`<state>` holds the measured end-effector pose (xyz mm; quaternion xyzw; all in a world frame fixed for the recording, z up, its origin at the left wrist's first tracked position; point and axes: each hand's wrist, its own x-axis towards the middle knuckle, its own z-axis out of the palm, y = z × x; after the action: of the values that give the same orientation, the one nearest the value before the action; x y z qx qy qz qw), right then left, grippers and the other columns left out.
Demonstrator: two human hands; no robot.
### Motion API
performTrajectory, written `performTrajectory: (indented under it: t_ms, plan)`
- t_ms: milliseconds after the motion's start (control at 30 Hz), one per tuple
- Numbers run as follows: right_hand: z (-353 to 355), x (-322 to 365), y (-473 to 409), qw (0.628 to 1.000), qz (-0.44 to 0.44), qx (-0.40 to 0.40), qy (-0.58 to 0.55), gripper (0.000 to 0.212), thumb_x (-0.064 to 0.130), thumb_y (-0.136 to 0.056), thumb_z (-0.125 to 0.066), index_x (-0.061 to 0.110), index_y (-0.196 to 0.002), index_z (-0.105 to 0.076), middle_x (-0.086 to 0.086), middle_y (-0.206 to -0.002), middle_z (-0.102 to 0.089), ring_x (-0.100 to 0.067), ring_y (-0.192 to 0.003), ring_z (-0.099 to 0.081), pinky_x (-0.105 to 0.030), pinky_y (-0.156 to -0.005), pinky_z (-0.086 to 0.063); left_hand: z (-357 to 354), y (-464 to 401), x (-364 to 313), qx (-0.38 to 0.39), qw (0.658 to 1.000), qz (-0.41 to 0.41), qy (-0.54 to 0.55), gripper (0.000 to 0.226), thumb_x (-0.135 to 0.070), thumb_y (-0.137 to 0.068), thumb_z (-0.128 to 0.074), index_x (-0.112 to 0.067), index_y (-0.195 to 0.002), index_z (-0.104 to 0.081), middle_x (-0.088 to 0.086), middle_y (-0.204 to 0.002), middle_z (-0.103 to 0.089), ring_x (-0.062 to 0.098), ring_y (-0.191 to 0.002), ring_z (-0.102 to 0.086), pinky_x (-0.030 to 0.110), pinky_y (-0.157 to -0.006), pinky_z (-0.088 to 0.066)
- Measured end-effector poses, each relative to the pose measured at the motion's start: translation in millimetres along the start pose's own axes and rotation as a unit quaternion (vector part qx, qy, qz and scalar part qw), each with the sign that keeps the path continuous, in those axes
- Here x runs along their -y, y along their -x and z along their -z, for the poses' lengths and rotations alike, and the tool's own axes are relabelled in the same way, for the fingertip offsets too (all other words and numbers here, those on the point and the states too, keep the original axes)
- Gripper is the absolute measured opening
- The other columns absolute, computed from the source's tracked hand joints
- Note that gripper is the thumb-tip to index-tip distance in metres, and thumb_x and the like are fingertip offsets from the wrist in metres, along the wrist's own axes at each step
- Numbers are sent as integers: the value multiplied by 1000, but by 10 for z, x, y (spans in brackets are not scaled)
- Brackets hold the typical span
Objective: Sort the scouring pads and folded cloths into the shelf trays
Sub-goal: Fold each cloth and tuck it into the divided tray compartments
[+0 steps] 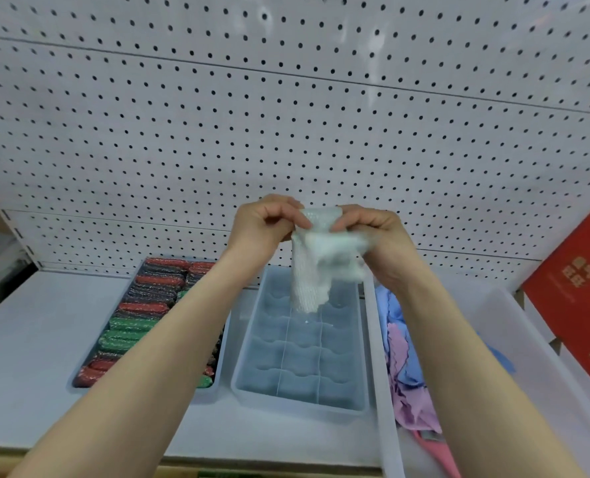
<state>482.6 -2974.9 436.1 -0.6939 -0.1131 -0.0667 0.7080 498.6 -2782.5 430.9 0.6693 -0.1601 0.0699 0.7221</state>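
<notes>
Forearms reach up over the shelf — both hands pinching one white mesh cloth (316,260).
Left hand (266,227) and right hand (373,236) grip its top edge, seemingly to fold it above the divided tray (248,384) — scouring pads (138,322) fill the left tray.

So the divided tray (300,343) sits dead centre on the shelf (28,339). Tray of scouring pads (141,315) is at its 9 o'clock, bin of cloths (407,357) at 3, box (576,288) further out at 3. Pegboard (217,115) at 12, behind everything. Both hands (266,229) (380,243) hold a mesh cloth (317,260) over the divided tray's 12 o'clock end.
</notes>
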Motion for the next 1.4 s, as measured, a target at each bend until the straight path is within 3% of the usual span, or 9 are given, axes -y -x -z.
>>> performTrajectory:
  t_ms: [167,300,467,600,767,900,1067,1267,1400]
  plan:
    - [-66,-46,17,989,-119,43,-82,31,31,-97,-53,12,-118,-67,-12,-109,-72,-22,-98,-68,-35,-89,-55,51,-30,-12,-27,999,-19,2,56,18,-84,-52,-26,-58,-74,-7,-96,-63,4,-86,-62,19,-72,-50]
    - [-188,-142,77,995,-88,57,-2,20,13,-91,-67,3,-108,-69,-9,-100,-74,-17,-89,-70,-25,-81,-55,52,-9,-9,-29,998,-4,51,44,9,-91,-51,-24,-78,-77,-3,-101,-68,10,-89,-66,20,-71,-52]
    - [-261,-89,32,997,-68,-32,-30,12,9,-89,-70,6,-100,-69,-8,-91,-75,-18,-81,-70,-30,-75,-59,104,111,86,55,977,185,89,24,-29,-94,-62,-17,-115,-66,4,-104,-75,21,-93,-73,28,-72,-58]
    - [-293,-81,46,997,-64,-36,16,24,11,-98,-57,20,-120,-60,-8,-95,-73,-17,-75,-69,-32,-71,-58,99,202,196,14,976,206,65,30,-9,-86,-71,-11,-116,-67,6,-98,-76,19,-83,-73,25,-63,-57]
    - [-255,-152,189,984,39,99,145,63,-15,-85,-52,30,-128,-59,4,-128,-52,-15,-94,-64,-29,-83,-57,154,153,162,-53,960,232,145,26,-2,-89,-65,-5,-114,-62,7,-86,-73,13,-65,-71,20,-54,-54]
    - [-349,-179,190,966,96,56,233,35,-3,-78,-77,19,-105,-72,-2,-128,-45,-13,-91,-62,-23,-83,-53,176,153,131,-37,953,257,158,22,-4,-92,-61,-3,-115,-60,9,-85,-74,14,-65,-71,22,-55,-55]
    - [-340,-192,147,972,37,15,232,4,19,-82,-79,17,-84,-76,5,-123,-52,-5,-95,-60,-23,-78,-50,157,192,162,-34,959,233,155,36,9,-90,-58,-1,-124,-48,17,-103,-72,26,-87,-72,35,-82,-60]
    - [-372,-225,135,995,-62,-40,69,18,8,-83,-77,15,-85,-60,-10,-101,-66,-14,-70,-62,-24,-64,-52,146,277,205,45,980,164,105,58,22,-85,-41,-18,-124,-55,16,-108,-72,29,-101,-70,35,-82,-59]
    - [-383,-279,157,994,-78,-38,64,34,5,-81,-77,18,-103,-56,-13,-92,-63,-22,-73,-53,-24,-56,-45,189,322,212,101,973,178,102,30,-11,-90,-53,-23,-111,-71,9,-115,-70,25,-112,-65,33,-84,-57]
